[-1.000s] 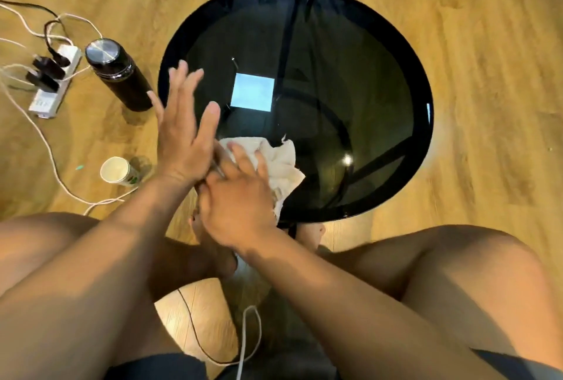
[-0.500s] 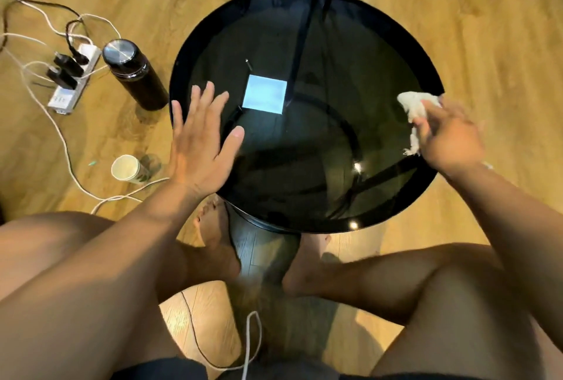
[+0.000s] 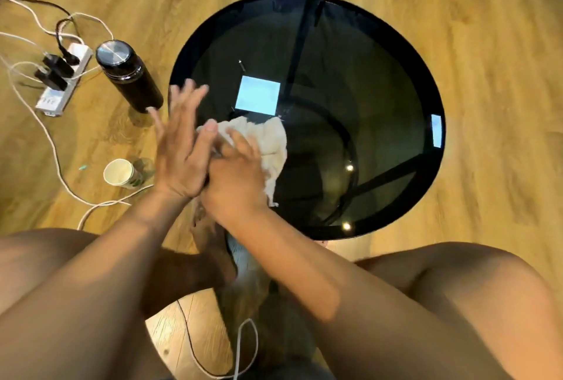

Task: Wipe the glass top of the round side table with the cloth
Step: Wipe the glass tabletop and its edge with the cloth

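Observation:
The round side table has a dark glass top in a black rim and stands on the wooden floor in front of my knees. A crumpled white cloth lies on the glass at its near-left part. My right hand presses down on the cloth and grips it. My left hand is open with fingers spread, resting at the table's left rim, its thumb touching the cloth's edge and my right hand.
A black flask stands on the floor left of the table. A paper cup lies nearer to me. A white power strip with plugs and cables sits far left. A white cable runs between my legs.
My right hand has swept the cloth from the table's right rim back to the near-left part, next to my left hand. My left hand stayed at the left rim.

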Demonstrator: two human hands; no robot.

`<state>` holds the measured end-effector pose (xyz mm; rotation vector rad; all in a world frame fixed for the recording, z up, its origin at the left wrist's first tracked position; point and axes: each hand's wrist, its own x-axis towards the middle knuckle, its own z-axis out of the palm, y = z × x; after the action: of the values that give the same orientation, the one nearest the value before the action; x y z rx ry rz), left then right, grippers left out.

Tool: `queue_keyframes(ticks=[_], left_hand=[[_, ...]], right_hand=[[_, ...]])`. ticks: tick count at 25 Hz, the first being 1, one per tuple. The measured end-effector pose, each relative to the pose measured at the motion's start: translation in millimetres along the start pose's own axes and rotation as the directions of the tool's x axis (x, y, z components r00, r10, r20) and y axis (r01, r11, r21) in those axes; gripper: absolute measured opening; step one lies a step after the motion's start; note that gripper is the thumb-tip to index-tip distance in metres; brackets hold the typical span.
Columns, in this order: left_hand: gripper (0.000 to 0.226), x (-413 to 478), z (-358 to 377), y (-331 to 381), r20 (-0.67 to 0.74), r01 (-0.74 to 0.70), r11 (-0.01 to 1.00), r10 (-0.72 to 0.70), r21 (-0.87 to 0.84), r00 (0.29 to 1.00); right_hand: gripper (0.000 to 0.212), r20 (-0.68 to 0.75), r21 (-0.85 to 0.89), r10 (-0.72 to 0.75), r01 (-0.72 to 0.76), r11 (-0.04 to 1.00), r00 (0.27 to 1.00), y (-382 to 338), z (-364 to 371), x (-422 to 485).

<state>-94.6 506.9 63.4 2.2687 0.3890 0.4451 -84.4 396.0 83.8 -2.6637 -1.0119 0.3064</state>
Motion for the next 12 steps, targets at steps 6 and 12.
queue_keyframes(ticks=[6,12], left_hand=[[0.057,18,0,16,0.094,-0.139,0.966,0.121,0.22,0.988],[0.06,14,15,18,0.095,-0.108,0.92,0.078,0.378,0.992]], right_hand=[[0.037,-0.13,0.159,-0.06,0.081,0.984,0.99,132,-38,-19],[0.041,-0.194,-0.099,0.476,-0.499,0.861,0.858,302,-116,-41]])
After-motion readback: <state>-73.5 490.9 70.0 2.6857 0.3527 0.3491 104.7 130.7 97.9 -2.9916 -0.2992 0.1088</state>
